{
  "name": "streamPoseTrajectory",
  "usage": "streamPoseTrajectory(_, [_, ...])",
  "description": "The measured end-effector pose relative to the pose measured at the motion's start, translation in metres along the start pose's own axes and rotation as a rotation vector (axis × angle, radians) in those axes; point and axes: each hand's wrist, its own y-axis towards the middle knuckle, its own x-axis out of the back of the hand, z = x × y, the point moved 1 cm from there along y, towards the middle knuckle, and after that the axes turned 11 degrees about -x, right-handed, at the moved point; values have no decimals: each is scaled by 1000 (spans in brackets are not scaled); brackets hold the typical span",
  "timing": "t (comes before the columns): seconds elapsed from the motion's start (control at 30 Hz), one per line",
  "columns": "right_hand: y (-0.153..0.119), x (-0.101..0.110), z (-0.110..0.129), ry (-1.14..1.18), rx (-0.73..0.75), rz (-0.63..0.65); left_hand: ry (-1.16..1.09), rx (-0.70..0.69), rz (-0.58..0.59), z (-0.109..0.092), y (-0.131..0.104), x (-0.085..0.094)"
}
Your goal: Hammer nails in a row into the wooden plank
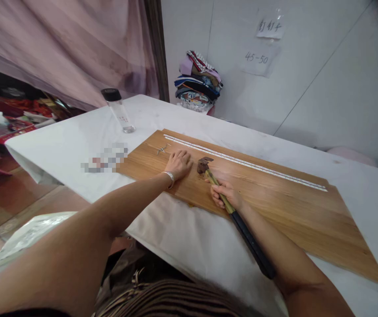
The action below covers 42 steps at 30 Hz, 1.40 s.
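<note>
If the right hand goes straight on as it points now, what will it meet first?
Probably the left hand, on the wooden board; how high the right hand sits is hard to tell.

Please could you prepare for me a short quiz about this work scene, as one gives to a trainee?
1. Multiple choice: what does the right hand hold?
A) a screwdriver
B) a hammer
C) a saw

2. True or false: the bottle with the black lid stands on the white cloth, off the wooden board.

3. Fill in the missing word: the small loose nails lie on the board, nearer to the ____ hand.

Key: 1. B; 2. true; 3. left
</note>
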Motion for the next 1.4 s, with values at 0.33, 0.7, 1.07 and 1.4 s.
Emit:
streamPoseTrajectory(0.33, [0,0,0,-7,1,-6,8,-18,-8,2,0,-2])
streamPoseTrajectory(0.7, [1,2,0,4,1,2,33,-19,-5,3,1,-4])
streamPoseTrajectory(1.07, [0,-1,1,-10,-8,-9,11,-16,-20,4,1,-4])
streamPoseTrajectory(1.4, [-1,-2,3,-6,-15,-11,-9,-14,-32,5,1,-6])
